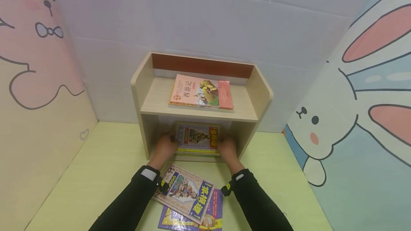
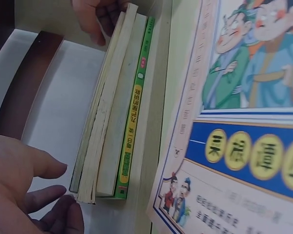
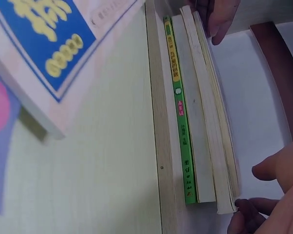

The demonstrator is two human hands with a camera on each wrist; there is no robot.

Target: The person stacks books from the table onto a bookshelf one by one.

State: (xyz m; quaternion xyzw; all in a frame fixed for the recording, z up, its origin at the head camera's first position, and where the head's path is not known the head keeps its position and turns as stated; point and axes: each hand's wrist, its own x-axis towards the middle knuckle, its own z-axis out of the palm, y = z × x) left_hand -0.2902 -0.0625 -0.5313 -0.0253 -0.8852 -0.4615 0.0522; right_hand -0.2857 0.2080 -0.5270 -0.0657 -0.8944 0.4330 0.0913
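A stack of books [image 1: 197, 139] lies flat on the lower level of a small wooden shelf [image 1: 253, 145]. My left hand [image 1: 165, 147] is at the stack's left end, and my right hand [image 1: 227, 147] is at the right end. Seen from the left wrist, the fingers are close by the stack's corner, with the thumb held apart above. The right wrist view has fingertips right at the other corner, the thumb likewise raised off the books. At the bottom of the pile is a green-spined book [image 3: 181, 119]; paler page edges show above it.
Pink-covered books [image 1: 200, 92] are stacked on the upper level. On the table [image 1: 112, 174] in front, a comic-style book [image 1: 186, 191] lies askew over a purple book [image 1: 216, 206]. A white wall [image 1: 208, 13] stands behind, with painted walls on both sides.
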